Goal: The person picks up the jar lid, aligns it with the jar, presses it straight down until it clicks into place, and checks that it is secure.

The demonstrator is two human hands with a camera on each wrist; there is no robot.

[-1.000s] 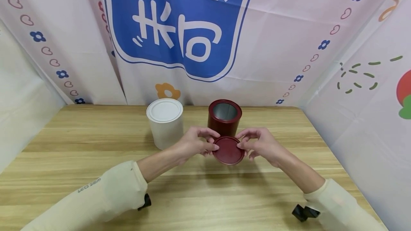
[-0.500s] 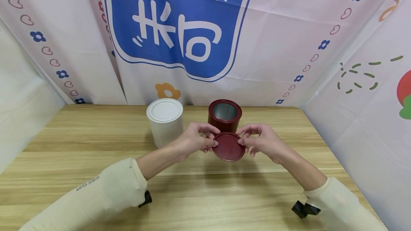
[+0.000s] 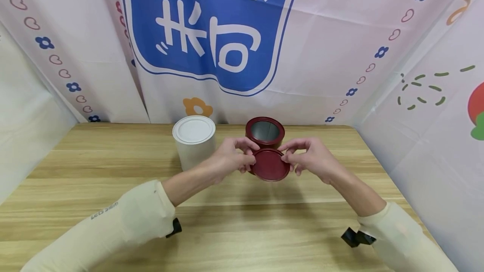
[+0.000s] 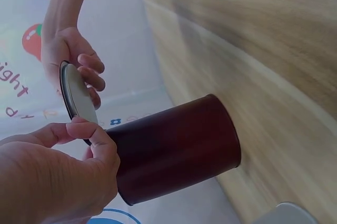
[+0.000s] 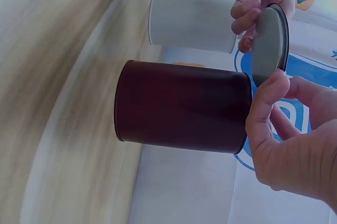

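Observation:
A round dark red lid (image 3: pixel 270 165) is held up by both hands, tilted with its red face toward the head camera. My left hand (image 3: pixel 238 155) pinches its left edge between thumb and fingers, and my right hand (image 3: pixel 308 158) pinches the right edge. The wrist views show the lid's silvery underside (image 5: pixel 267 45). Just behind the lid stands a dark red can (image 3: pixel 265 131), upright with its top uncovered and its grey inside showing. In the left wrist view the can (image 4: pixel 176 148) stands on the table, with the lid level with its upper end.
A white can (image 3: pixel 194 142) with its lid on stands left of the red can, close behind my left forearm. Both cans are on a wooden table (image 3: pixel 242 238). A printed cloth (image 3: pixel 310 70) hangs at the back, with more cloth along both sides.
Both hands have raised the lid and carried it away from me toward the red can, so it now covers more of the can's front. The two cans have stayed in place.

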